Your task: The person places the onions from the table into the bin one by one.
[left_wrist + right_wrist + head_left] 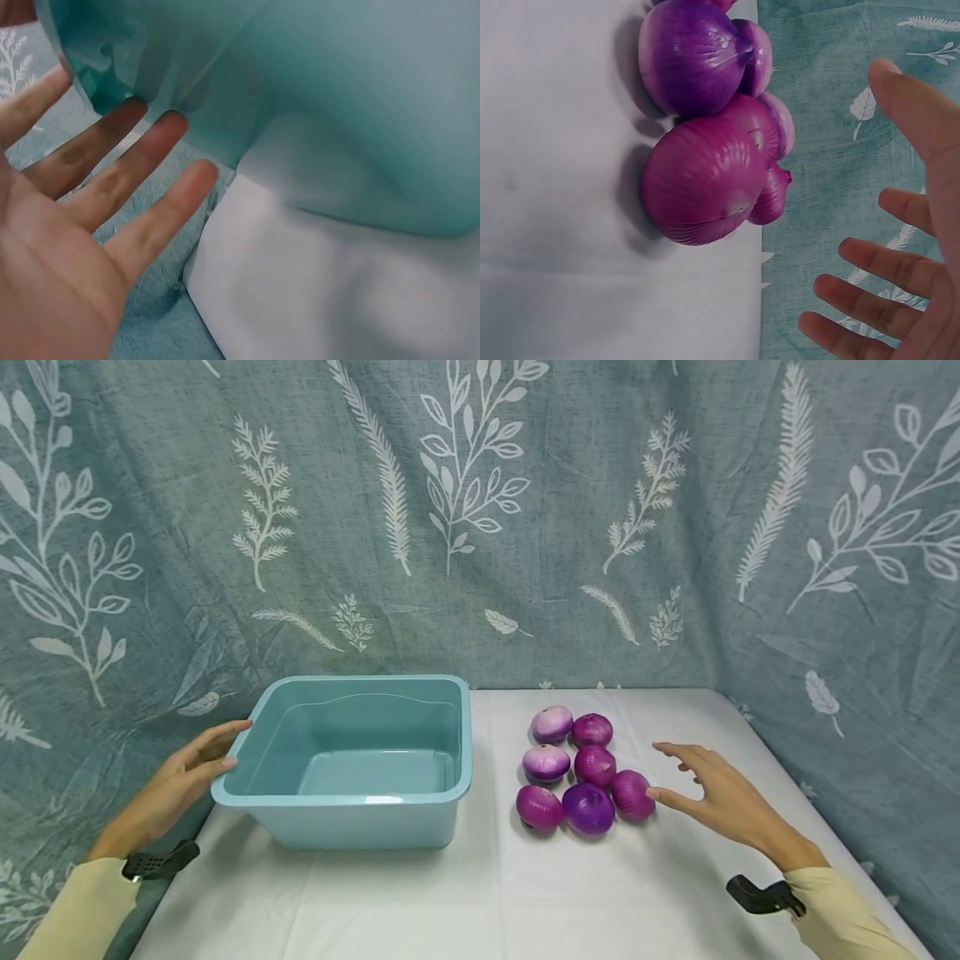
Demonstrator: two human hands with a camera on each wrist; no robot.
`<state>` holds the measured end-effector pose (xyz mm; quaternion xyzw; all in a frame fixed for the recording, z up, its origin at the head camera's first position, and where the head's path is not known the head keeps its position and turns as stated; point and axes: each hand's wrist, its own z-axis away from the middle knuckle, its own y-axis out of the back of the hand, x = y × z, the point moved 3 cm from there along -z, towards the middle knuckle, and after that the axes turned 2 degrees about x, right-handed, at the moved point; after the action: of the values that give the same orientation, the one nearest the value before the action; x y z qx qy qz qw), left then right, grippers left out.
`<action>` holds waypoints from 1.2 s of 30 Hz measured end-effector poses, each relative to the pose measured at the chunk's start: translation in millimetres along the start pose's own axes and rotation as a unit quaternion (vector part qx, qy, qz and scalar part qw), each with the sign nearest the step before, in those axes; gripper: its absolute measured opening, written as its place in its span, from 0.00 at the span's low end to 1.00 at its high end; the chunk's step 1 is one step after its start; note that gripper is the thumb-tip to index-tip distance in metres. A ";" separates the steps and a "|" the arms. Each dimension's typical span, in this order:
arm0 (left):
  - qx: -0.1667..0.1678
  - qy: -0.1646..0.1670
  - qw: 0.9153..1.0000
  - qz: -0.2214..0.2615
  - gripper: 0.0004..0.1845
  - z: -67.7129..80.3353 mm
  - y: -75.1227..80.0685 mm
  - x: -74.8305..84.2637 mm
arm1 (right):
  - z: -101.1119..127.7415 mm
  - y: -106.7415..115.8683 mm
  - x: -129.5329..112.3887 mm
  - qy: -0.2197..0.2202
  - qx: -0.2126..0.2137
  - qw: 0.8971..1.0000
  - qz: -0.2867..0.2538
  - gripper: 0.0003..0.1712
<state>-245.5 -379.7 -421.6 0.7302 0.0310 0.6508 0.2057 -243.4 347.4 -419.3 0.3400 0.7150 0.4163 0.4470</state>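
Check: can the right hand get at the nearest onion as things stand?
Probably yes. The right hand is open beside the nearest onion, thumb close to it, with only bare table between them. Nothing blocks that side; the tub sits well left.

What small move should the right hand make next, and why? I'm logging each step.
Probably close the right hand around the nearest red onion: its open fingers sit just beside it, none is held yet, and the left hand already rests at the empty teal basin.
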 end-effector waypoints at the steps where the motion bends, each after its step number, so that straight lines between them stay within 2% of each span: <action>1: -0.005 0.002 1.000 0.003 0.31 0.4 0.8 -1.1 | -0.6 -1.9 2.0 -0.001 -0.002 1.000 -0.003 0.43; 7: -0.020 0.000 1.000 0.019 0.32 2.2 3.3 -6.6 | -5.9 -15.7 13.2 0.009 -0.002 1.000 -0.023 0.43; 12: -0.023 -0.017 0.999 0.031 0.33 1.9 3.0 -8.9 | -10.6 -28.4 20.0 0.019 -0.006 0.999 -0.039 0.44; 16: -0.025 -0.016 0.999 0.039 0.33 1.1 2.8 -11.0 | -12.7 -38.9 24.0 0.019 -0.019 0.999 -0.047 0.46; 23: -0.033 0.000 0.999 0.036 0.33 1.7 2.5 -14.2 | -12.9 -54.6 32.9 0.004 -0.037 0.997 -0.064 0.48; 36: -0.056 -0.002 0.997 0.054 0.34 1.7 1.8 -15.9 | -7.8 -74.4 43.5 -0.022 -0.038 0.992 -0.116 0.46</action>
<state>-246.6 -386.8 -436.0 0.7192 -0.0456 0.6605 0.2108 -275.2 351.0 -499.6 0.2467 0.7234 0.3805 0.5206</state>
